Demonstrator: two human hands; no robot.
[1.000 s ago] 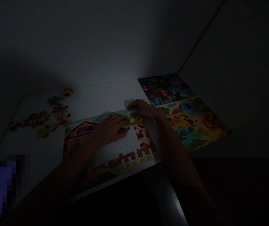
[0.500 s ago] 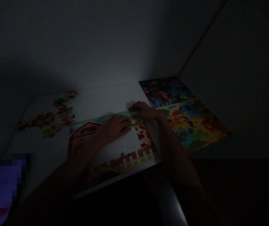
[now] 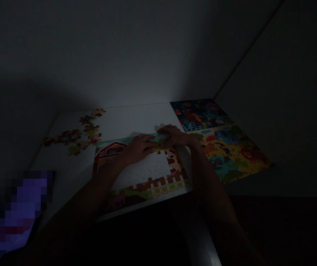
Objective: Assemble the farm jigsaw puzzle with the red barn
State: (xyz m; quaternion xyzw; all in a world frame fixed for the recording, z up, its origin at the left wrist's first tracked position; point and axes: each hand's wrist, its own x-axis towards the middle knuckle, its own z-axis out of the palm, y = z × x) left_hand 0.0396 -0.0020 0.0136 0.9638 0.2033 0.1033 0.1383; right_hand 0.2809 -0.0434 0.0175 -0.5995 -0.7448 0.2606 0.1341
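A farm jigsaw puzzle (image 3: 158,187), with a red barn at its left and a white fence along its near edge, lies partly assembled on the white table. Its middle shows bare board. My left hand (image 3: 139,148) rests on the far edge of the puzzle, fingers stretched to the right. Close beside it, my right hand (image 3: 176,136) reaches over the far right corner, fingers bent and apart, touching the green pieces there. Both palms face down, and the dim light hides exactly what lies beneath the fingertips.
Loose puzzle pieces (image 3: 74,138) are scattered at the left of the white table (image 3: 136,116). On the right lie a dark picture (image 3: 203,114) and a yellow animal picture (image 3: 230,151). Walls stand behind and to the right. A pixelated purple patch (image 3: 22,207) is at lower left.
The view has shifted slightly, so the table sits a little further right. My right thumb has come down nearer the green pieces; both hands stay at the puzzle's far edge.
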